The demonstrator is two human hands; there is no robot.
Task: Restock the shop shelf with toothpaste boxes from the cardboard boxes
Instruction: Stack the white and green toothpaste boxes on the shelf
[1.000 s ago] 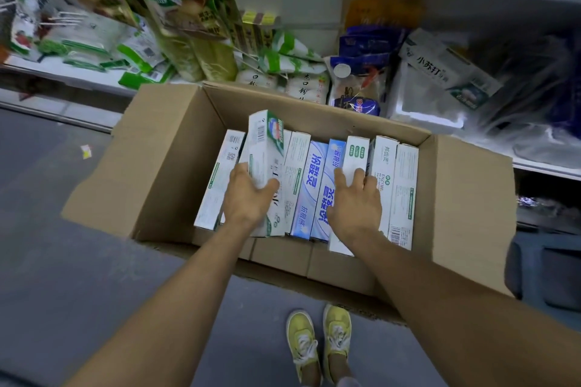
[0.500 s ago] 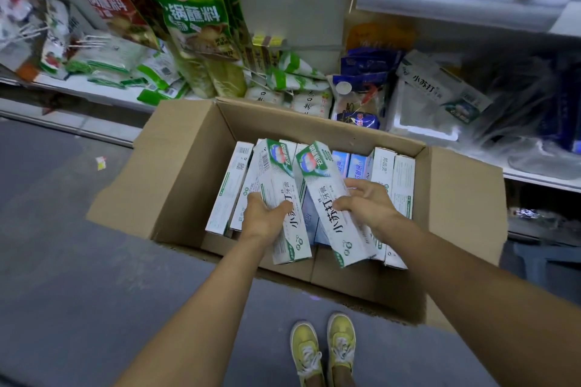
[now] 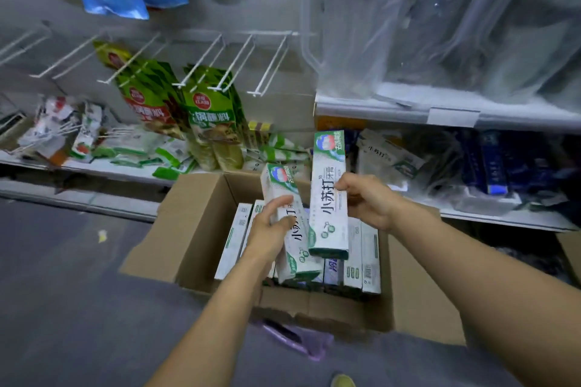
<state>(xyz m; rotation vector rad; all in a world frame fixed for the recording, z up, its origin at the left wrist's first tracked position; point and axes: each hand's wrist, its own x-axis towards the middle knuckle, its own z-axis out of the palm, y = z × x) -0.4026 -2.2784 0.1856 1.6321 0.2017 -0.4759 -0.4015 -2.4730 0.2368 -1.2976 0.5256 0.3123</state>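
An open cardboard box [image 3: 191, 229] stands on the floor, with several toothpaste boxes [image 3: 361, 261] upright inside. My left hand [image 3: 270, 232] grips one white-and-green toothpaste box [image 3: 290, 248], lifted partly above the carton and tilted. My right hand [image 3: 367, 198] holds a second white-and-green toothpaste box [image 3: 329, 198] upright, raised higher, its top reaching the lower shelf. The two held boxes sit side by side, nearly touching.
A lower shelf [image 3: 490, 217] behind the carton holds bagged goods and dark blue packs. An upper shelf [image 3: 408, 110] carries clear plastic jugs. White wire hooks [image 3: 220, 63] hold green sauce packets [image 3: 210, 116] at left. A purple bag [image 3: 298, 339] lies on the grey floor.
Both hands have lifted their toothpaste boxes up out of the carton, the right one higher. My view has tilted up, showing more of the shelves.
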